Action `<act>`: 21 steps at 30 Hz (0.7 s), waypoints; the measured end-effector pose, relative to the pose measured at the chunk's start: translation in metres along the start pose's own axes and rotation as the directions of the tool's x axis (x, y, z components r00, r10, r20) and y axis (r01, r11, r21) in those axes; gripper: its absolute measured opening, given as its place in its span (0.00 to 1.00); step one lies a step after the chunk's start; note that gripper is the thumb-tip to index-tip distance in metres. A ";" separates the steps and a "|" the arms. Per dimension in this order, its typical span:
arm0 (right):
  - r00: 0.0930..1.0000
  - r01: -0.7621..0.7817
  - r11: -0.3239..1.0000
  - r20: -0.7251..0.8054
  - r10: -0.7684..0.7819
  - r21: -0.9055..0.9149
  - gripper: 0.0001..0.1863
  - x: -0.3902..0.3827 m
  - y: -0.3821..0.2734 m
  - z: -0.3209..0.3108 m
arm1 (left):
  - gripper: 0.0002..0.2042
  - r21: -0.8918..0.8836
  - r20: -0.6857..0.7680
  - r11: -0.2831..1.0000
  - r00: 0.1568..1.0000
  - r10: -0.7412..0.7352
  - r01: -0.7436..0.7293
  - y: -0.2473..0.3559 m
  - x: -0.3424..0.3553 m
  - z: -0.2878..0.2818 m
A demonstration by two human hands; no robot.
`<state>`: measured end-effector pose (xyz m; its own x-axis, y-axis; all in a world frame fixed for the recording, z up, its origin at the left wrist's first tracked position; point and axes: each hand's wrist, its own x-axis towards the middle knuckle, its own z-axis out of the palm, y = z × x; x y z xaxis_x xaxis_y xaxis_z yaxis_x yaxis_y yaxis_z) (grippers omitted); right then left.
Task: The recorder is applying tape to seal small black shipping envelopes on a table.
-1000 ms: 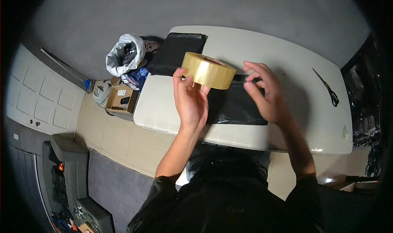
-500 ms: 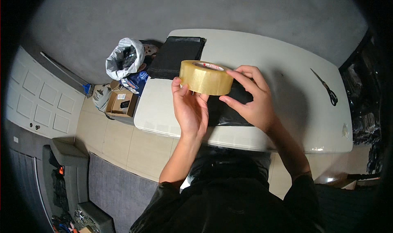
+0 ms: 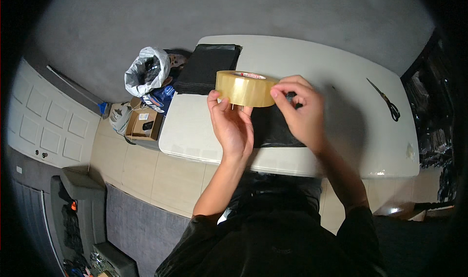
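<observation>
A wide roll of clear yellowish packing tape [image 3: 246,91] is held up above the white table [image 3: 312,57]. My left hand [image 3: 231,126] grips it from below, thumb and fingers at its left side and underside. At the roll's right edge, the thumb and fingertips of my right hand [image 3: 302,111] are pinched together on the tape; whether they have lifted its end cannot be made out. Beneath my hands a black plastic sheet or bag [image 3: 275,131] lies on the table, partly hidden. Farther left is a stack of black plastic bags [image 3: 209,67].
Black-handled scissors [image 3: 390,106] lie at the table's right. Left of the table stand a whitish bag [image 3: 141,77] with dark plastic inside and an open cardboard box [image 3: 136,126]. Dark wrapped stacks [image 3: 434,116] stand beyond the right edge. A grey sofa [image 3: 87,204] is at lower left.
My right hand's thumb and fingers, spread apart before, have closed together at the roll's right edge. The roll has tilted slightly, so less of its core shows.
</observation>
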<state>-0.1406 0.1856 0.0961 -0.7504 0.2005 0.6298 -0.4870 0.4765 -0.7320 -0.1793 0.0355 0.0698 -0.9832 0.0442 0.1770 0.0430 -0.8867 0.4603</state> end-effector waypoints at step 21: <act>0.928 0.292 0.699 0.369 -0.044 -0.652 0.06 0.147 0.135 -0.020 | 0.37 0.879 0.473 0.077 0.836 -0.278 -0.471 -0.037 0.158 -0.010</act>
<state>-0.3079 0.2965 0.0956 -0.8402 -0.1508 0.5208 -0.2687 0.9501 -0.1583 -0.3386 0.0709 0.0717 -0.7504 0.5007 0.4315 0.6222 0.3149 0.7167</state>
